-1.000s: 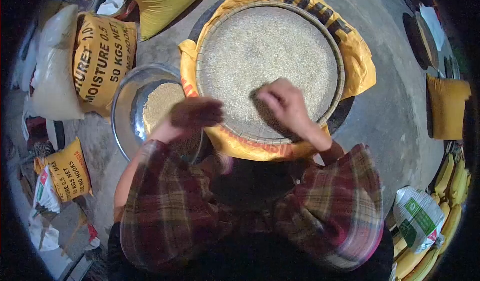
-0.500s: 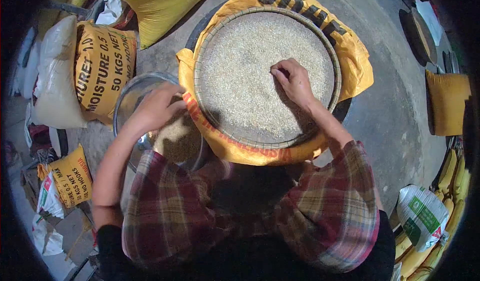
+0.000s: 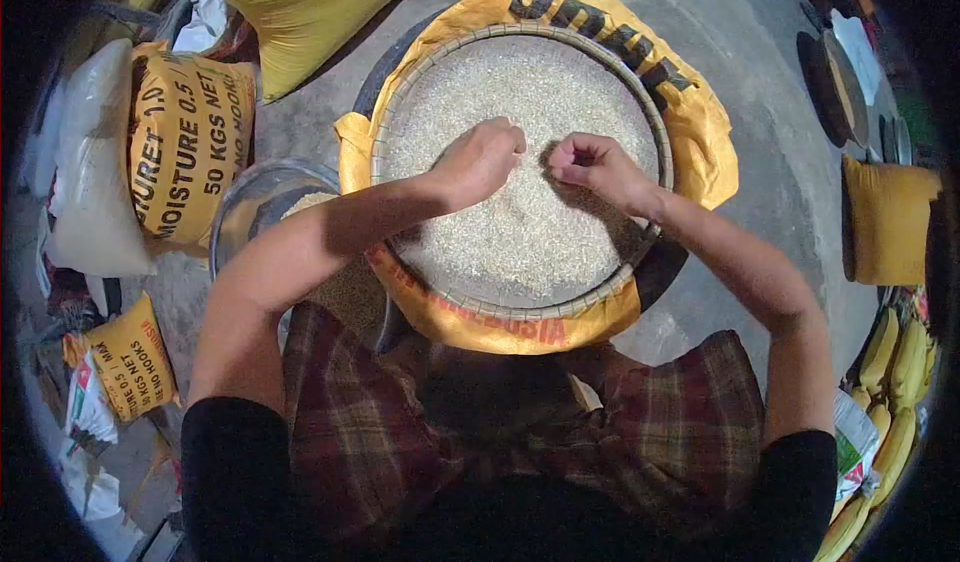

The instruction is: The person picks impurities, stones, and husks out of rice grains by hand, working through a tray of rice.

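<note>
A round woven tray (image 3: 377,147) holds a layer of pale grain (image 3: 520,252) and rests on a spread orange sack (image 3: 705,127). My left hand (image 3: 485,162) is over the middle of the grain with its fingers curled together; whatever it may hold is hidden. Just to its right, my right hand (image 3: 600,170) is pinched closed above the grain, and anything between its fingertips is too small to make out. The two hands are apart. Partly under my left forearm is a metal basin (image 3: 228,212) with brownish grain in it.
Full orange sacks (image 3: 190,147) and a whitish sack (image 3: 95,162) stand on the left, with a yellow sack (image 3: 320,12) at the top. To the right are a flat round pan (image 3: 845,87), an orange sack (image 3: 890,217) and several yellow ears (image 3: 905,362).
My left hand has moved right, from above the basin to over the grain in the tray, and its fingers have closed. The right hand stays over the grain, slightly lower in view.
</note>
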Demonstrator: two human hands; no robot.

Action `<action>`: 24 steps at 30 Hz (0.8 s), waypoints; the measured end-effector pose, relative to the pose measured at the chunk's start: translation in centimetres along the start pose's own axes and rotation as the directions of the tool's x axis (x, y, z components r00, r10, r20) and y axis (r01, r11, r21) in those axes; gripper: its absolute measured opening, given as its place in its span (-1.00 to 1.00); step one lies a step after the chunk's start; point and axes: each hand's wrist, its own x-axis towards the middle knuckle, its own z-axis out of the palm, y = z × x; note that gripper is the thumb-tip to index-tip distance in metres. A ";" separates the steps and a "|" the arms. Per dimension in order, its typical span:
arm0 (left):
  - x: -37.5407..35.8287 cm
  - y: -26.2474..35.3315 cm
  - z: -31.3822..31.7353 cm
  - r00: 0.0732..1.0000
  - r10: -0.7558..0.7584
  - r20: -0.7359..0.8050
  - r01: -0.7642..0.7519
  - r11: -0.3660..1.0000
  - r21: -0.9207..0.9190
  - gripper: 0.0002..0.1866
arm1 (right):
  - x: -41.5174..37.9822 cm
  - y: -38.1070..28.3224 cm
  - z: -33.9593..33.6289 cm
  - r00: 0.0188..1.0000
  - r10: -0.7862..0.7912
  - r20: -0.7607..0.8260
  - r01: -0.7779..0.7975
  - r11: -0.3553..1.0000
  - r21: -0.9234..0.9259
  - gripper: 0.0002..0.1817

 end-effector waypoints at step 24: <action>2.9 -2.2 -1.6 0.968 -0.245 -0.060 0.222 0.941 -0.257 -0.89 | -1.0 0.5 1.8 0.962 -0.204 -0.180 0.125 0.920 -0.372 -0.86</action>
